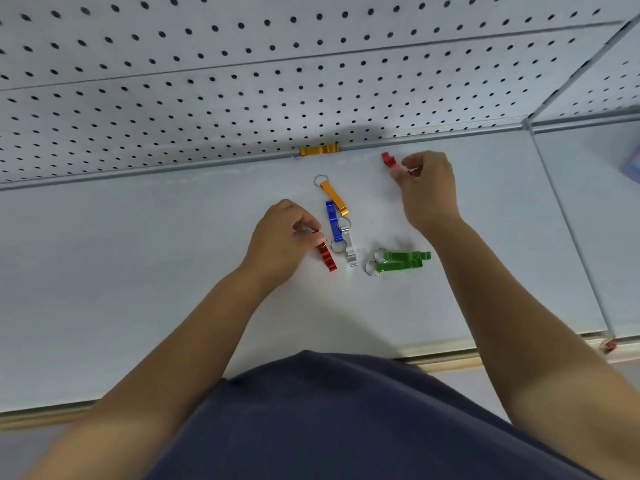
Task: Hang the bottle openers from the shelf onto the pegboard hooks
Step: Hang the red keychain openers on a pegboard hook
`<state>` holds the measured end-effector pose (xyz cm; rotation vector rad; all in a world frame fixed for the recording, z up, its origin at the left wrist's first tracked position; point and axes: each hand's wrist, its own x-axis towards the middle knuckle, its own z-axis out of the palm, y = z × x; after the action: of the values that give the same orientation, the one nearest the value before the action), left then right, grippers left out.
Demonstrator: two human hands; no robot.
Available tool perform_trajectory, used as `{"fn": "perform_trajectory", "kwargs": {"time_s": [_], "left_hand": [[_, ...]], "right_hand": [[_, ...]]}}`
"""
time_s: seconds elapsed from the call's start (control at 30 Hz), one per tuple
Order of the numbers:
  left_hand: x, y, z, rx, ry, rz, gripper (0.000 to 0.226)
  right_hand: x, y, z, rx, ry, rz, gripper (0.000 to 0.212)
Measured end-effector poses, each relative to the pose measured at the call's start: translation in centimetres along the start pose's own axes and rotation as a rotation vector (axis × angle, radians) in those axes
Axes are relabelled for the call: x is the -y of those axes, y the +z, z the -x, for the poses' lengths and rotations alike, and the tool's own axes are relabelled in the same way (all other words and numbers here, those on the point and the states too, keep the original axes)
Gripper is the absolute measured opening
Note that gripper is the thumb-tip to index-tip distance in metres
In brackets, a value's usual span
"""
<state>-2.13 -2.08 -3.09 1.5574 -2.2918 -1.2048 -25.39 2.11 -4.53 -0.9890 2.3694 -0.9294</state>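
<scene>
Several small metal bottle openers with key rings lie on the white shelf. My left hand pinches the ring end of a red opener. My right hand pinches another red opener near the back of the shelf. Between my hands lie an orange opener, a blue one and a silver one. Two green openers lie side by side to the right. A second orange opener rests against the foot of the white pegboard. No hooks are in view.
The shelf's front edge runs just before my dark shirt. A metal divider bounds the shelf on the right, with a side pegboard panel beyond it. A small red object sits at the front right corner.
</scene>
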Motion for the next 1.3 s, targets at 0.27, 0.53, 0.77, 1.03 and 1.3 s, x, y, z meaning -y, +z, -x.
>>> {"fn": "perform_trajectory", "kwargs": {"time_s": [0.27,0.53,0.77,1.03,1.3], "left_hand": [[0.0,-4.2,4.1,0.117,-0.09,0.269,0.012],[0.2,-8.8,10.0,0.16,-0.028,0.61,0.015],[2.1,-12.7,14.6,0.096,0.026,0.798,0.037],[6.0,-18.8,18.5,-0.216,0.066,0.98,0.041],[10.7,-25.0,21.7,-0.344,0.137,0.899,0.029]], "right_hand": [[3.8,-1.8,8.7,0.068,-0.017,-0.297,0.014],[8.5,-3.0,16.0,0.242,-0.032,-0.554,0.017],[12.0,-1.5,20.1,0.358,-0.021,-0.795,0.032],[19.0,3.2,24.3,0.367,-0.048,-0.903,0.022],[26.4,8.0,29.3,0.376,-0.135,-0.975,0.019]]}}
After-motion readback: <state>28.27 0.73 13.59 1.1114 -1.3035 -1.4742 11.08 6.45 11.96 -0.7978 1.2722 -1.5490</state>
